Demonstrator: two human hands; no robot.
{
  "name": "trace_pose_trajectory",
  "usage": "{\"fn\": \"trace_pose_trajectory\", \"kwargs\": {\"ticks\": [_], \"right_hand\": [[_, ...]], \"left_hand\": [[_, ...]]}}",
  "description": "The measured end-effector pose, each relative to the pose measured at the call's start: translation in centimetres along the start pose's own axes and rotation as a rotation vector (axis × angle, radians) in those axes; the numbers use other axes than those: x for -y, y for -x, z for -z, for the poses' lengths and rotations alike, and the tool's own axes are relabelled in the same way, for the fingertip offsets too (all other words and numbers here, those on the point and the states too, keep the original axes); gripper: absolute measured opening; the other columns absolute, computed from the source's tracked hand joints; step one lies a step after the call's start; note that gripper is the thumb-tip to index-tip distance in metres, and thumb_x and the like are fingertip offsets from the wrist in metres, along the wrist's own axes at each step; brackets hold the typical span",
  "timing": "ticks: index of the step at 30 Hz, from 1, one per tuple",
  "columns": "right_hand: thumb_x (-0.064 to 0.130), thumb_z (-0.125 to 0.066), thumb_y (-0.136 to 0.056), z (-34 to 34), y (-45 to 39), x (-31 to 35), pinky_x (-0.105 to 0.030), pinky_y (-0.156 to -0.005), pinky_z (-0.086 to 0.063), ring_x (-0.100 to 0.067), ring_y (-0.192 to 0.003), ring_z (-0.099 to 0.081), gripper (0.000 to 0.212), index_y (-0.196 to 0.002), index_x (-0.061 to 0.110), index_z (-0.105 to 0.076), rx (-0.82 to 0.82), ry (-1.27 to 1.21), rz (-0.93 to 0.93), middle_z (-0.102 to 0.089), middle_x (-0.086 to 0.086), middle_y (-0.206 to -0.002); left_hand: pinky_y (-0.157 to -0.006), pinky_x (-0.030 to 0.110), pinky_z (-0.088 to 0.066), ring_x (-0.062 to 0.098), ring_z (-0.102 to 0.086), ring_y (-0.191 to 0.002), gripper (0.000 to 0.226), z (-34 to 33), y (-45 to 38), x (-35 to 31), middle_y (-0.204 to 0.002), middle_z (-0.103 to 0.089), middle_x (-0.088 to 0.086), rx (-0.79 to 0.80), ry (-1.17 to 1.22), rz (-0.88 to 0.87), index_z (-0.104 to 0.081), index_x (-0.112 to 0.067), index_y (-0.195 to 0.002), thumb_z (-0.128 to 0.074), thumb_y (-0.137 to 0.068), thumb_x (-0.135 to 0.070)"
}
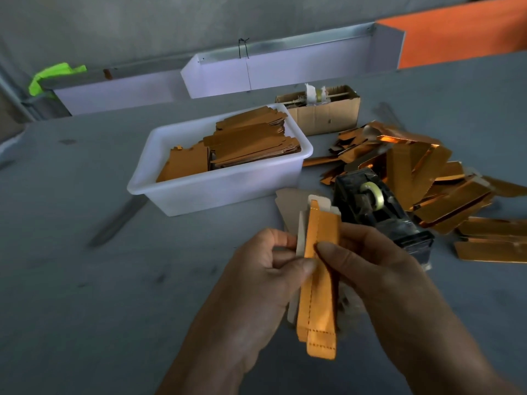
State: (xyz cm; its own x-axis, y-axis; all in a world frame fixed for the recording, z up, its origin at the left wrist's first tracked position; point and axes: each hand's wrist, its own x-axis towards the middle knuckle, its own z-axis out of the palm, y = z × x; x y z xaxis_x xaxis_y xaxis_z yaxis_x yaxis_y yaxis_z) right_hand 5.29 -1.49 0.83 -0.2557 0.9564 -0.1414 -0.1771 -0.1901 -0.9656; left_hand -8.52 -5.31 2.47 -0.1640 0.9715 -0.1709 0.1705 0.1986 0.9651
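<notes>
At the lower centre of the frame, above the counter, the orange carton blank is pinched by the left hand and the right hand, and could be creased off its perforated lines if pressed unevenly.

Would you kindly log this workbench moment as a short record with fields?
held item: flat orange carton blank, upright between both hands
left hand: pinches the blank's left edge
right hand: grips its right edge, thumb on front
white tub: stacked blanks inside
tape dispenser: black, on the table behind the hands
loose pile: shiny blanks, far right
cardboard box: behind the tub
</notes>
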Motion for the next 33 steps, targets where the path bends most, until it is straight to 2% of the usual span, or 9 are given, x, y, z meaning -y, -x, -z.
{"fn": "trace_pose_trajectory", "kwargs": {"ticks": [7,13,16,21,24,26,29,31,33], "right_hand": [[0.032,-0.071,-0.054,0.1,0.1,0.0,-0.014,-0.057,-0.051,-0.013,-0.072,-0.071,0.032,-0.084,0.022,-0.073,0.041,-0.065,-0.042,-0.074,-0.001,-0.079],[0.021,-0.069,-0.058,0.5,0.1,-0.1,-0.018,-0.053,-0.051,-0.016,-0.063,-0.067,0.019,-0.076,0.015,-0.074,0.101,-0.251,-0.097,-0.071,-0.009,-0.075],[0.019,-0.067,-0.060,0.5,0.3,-0.2,-0.016,-0.051,-0.049,-0.011,-0.061,-0.066,0.021,-0.079,0.017,-0.075,0.107,-0.287,-0.118,-0.070,-0.005,-0.073],[0.028,-0.063,-0.070,0.3,0.1,-0.2,-0.027,-0.066,-0.053,-0.014,-0.078,-0.068,0.031,-0.098,0.020,-0.071,0.056,-0.282,-0.097,-0.072,-0.002,-0.085],[0.058,-0.053,-0.075,0.9,0.0,0.6,-0.025,-0.081,-0.048,0.002,-0.096,-0.065,0.042,-0.107,0.035,-0.066,-0.096,-0.006,0.076,-0.071,0.013,-0.103],[0.067,-0.049,-0.070,1.4,0.0,1.7,-0.010,-0.071,-0.046,0.018,-0.094,-0.056,0.046,-0.107,0.043,-0.060,-0.172,0.400,0.322,-0.063,0.029,-0.101],[0.062,-0.047,-0.070,1.2,-0.4,2.8,-0.002,-0.073,-0.043,0.016,-0.083,-0.054,0.043,-0.107,0.044,-0.061,-0.021,0.970,0.536,-0.058,0.031,-0.096],[0.053,-0.050,-0.071,0.8,-0.7,2.8,-0.010,-0.074,-0.047,0.005,-0.081,-0.059,0.034,-0.097,0.041,-0.068,0.079,1.005,0.461,-0.067,0.021,-0.087],[0.050,-0.050,-0.070,0.7,-1.1,2.5,-0.015,-0.066,-0.049,0.003,-0.078,-0.060,0.027,-0.086,0.040,-0.068,0.079,0.923,0.373,-0.067,0.019,-0.079]], "left_hand": [[-0.049,0.008,-0.042,-0.003,-0.064,-0.056,0.013,-0.2,0.1,-0.1,-0.075,-0.074,-0.008,0.012,-0.004,0.023,-0.063,-0.021,-0.101,-0.064,-0.088,-0.018],[-0.063,0.034,-0.047,0.005,-0.059,-0.054,0.010,-0.1,0.5,0.1,-0.053,-0.060,-0.010,0.028,0.114,0.084,-0.071,-0.024,-0.077,-0.067,-0.079,-0.033],[-0.065,0.036,-0.051,0.020,-0.066,-0.068,0.023,-0.1,0.6,0.4,-0.072,-0.069,0.009,0.064,0.193,0.084,-0.072,-0.024,-0.078,-0.063,-0.069,-0.043],[-0.065,0.032,-0.054,0.016,-0.067,-0.069,0.015,-0.7,0.8,0.7,-0.075,-0.071,0.002,0.048,0.250,0.071,-0.073,-0.021,-0.081,-0.063,-0.086,-0.010],[-0.071,0.015,-0.048,0.000,-0.065,-0.075,0.025,0.1,0.1,0.5,-0.080,-0.072,-0.013,-0.126,-0.292,-0.182,-0.075,-0.030,-0.088,-0.063,-0.088,-0.008],[-0.070,0.011,-0.043,-0.003,-0.061,-0.081,0.023,0.8,-0.2,-0.2,-0.085,-0.069,-0.015,-0.208,-0.589,-0.325,-0.074,-0.032,-0.093,-0.063,-0.089,-0.011],[-0.072,0.010,-0.044,-0.005,-0.061,-0.084,0.020,1.2,-0.5,-1.1,-0.086,-0.069,-0.018,-0.155,-0.623,-0.447,-0.074,-0.033,-0.094,-0.067,-0.086,-0.016],[-0.073,0.008,-0.045,-0.009,-0.062,-0.084,0.018,0.9,-0.6,-1.4,-0.085,-0.069,-0.022,-0.158,-0.583,-0.447,-0.072,-0.034,-0.092,-0.071,-0.083,-0.018],[-0.073,0.004,-0.042,-0.010,-0.060,-0.086,0.025,0.5,-0.9,-0.9,-0.087,-0.068,-0.022,-0.339,-0.543,-0.399,-0.068,-0.037,-0.098,-0.076,-0.079,-0.024]]}}
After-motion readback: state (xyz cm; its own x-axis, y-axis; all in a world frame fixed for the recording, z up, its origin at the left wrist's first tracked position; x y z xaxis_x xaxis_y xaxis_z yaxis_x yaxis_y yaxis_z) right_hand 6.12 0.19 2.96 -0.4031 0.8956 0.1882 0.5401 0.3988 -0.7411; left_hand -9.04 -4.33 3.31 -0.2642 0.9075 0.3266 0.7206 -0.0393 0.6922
